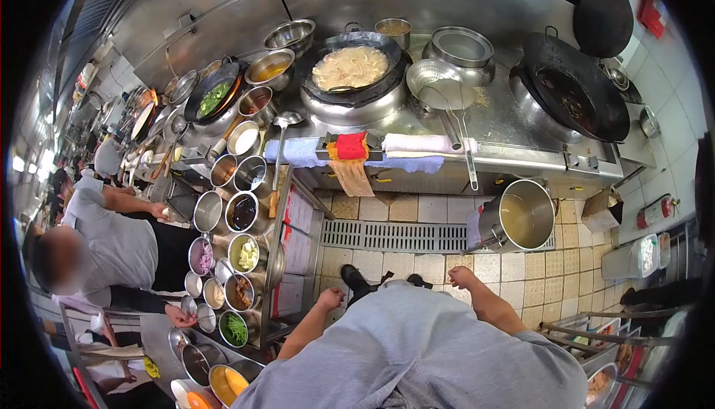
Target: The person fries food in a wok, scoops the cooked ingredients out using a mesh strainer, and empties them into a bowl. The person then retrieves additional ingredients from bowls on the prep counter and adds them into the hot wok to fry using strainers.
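Fingers curl loosely in on our right hand (462,277), narrow and with nothing in it that we can see; our left hand (332,299), across our body from it, is likewise half closed and bare. Neither of our hands touches any tool.

Nearest our right hand, just ahead and to its right, stands the tall pot (488,223) with cloudy liquid (518,215) inside. Left of our left hand, containers hold green strips (235,329) and cut yellowish pieces (246,256), while a co-worker's hand (179,315) reaches among small bowls farther over.

Beyond both our hands, past the floor grate (402,237), the wok (393,55) holds the pale food (350,68), spread broadly (we cannot tell how cooked it is). Left of that wok rests the ladle (289,118); right of it lies the perforated strainer (433,74).

As we judge it, the work stands partway: the pale food is in the wok and not taken out, no utensil is in it, and the cut ingredients sit apart in their containers.
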Demonstrator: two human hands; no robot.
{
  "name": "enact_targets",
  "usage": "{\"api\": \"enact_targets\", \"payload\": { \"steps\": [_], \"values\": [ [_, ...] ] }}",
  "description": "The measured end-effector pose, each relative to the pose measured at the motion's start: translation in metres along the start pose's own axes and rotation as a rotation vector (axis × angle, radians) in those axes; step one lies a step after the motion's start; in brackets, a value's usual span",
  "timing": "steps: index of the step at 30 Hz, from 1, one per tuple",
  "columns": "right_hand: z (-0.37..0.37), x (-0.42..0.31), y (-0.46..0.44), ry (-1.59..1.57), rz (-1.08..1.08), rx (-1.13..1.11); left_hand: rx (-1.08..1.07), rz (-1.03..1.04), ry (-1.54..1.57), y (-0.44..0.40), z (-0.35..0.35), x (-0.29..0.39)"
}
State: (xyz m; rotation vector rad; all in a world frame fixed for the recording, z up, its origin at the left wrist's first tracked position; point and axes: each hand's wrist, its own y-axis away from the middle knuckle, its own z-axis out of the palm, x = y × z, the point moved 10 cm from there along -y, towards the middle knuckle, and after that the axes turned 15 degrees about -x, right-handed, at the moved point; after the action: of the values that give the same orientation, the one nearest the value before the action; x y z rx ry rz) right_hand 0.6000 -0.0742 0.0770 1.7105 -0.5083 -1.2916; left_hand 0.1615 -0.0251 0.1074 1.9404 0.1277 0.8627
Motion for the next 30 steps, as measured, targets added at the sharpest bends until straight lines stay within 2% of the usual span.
{"api": "enact_targets", "payload": {
  "steps": [8, 20, 22, 30],
  "values": [
    [0.0, 0.004, 0.002, 0.005, 0.026, 0.007, -0.022, -0.03, -0.054, 0.005, -0.003, 0.011],
    [-0.003, 0.006, -0.011, 0.057, 0.032, -0.02, -0.013, -0.035, 0.066, 0.02, 0.004, 0.011],
    [-0.006, 0.001, -0.012, 0.055, 0.025, -0.031, 0.009, -0.016, -0.03, 0.018, 0.002, 0.013],
    [-0.006, 0.007, -0.02, 0.022, 0.043, -0.037, -0.006, 0.011, 0.112, -0.004, 0.009, -0.006]
  ]
}}
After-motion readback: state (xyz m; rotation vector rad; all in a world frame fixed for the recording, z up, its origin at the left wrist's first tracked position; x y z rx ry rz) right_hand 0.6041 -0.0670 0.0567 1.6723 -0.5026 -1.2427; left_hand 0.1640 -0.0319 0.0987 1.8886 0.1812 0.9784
